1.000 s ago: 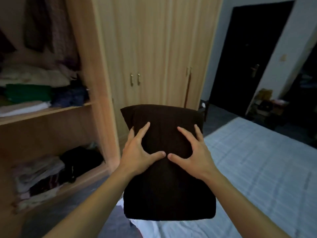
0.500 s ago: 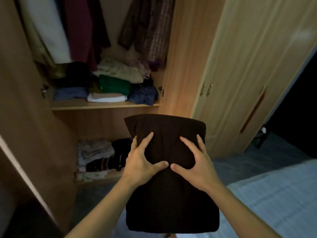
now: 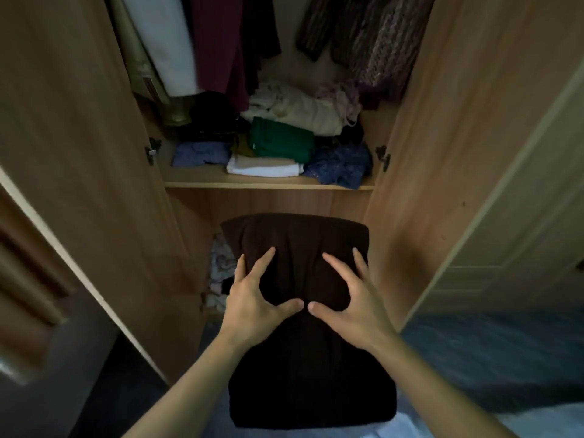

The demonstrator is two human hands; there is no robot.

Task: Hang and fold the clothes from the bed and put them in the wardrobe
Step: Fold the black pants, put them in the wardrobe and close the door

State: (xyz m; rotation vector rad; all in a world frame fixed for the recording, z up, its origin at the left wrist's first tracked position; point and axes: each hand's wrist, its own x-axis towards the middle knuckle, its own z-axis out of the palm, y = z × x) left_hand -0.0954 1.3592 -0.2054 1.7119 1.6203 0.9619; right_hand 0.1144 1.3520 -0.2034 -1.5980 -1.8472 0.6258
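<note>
A folded dark brown garment (image 3: 309, 368) is held out in front of me, level with the open wardrobe's lower compartment. My left hand (image 3: 256, 305) and my right hand (image 3: 354, 308) lie side by side on its top. Their fingers are spread and curled into the cloth, and the thumbs nearly meet in the middle. The wardrobe shelf (image 3: 268, 184) just beyond carries folded clothes, among them a green piece (image 3: 281, 139) and a white one (image 3: 262, 169). A corner of the pale bed (image 3: 537, 422) shows at bottom right.
Hanging garments (image 3: 221, 42) fill the top of the wardrobe. Its open left door (image 3: 79, 153) and right door (image 3: 442, 153) flank the opening. A pile of clothes (image 3: 221, 267) lies in the lower compartment, partly hidden by the brown garment. Dark floor lies below.
My view has swung left from the bed to face the open wardrobe, which is now closer. Both hands keep the same hold on the brown garment.
</note>
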